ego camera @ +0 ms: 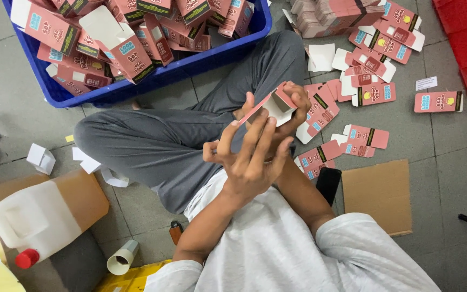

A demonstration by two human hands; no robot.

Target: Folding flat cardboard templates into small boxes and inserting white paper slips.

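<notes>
Looking down from my head, I see my right hand (293,105) wrapped around a small pink carton (271,105), fingers curled over its far end so the open white mouth faces me and I can see inside it. My left hand (249,154) is nearer my chest, fingers spread and half open, fingertips resting on the carton's near edge and flap; it grips nothing outright, only steadies and presses the card, which is probably why the palm stays loose. The carton sits between both hands, above my lap, raised off the floor so both thumbs can reach its folds. Beyond my right hand, flat pink carton blanks (371,65) lie scattered on the grey floor, close enough to reach without shifting my seat, and a banded stack of blanks (333,16) stands farther out. Past my left hand, over my bent knee (152,140), the blue crate (152,75) holds a heap of cartons already standing open, placed within a short toss. Just right of my right forearm a dark phone (328,184) lies on the floor beside a piece of brown cardboard (379,194). Left of my left elbow stands a white jug with a red cap (33,227), and near it a paper cone (122,258), both well apart from the carton.
</notes>
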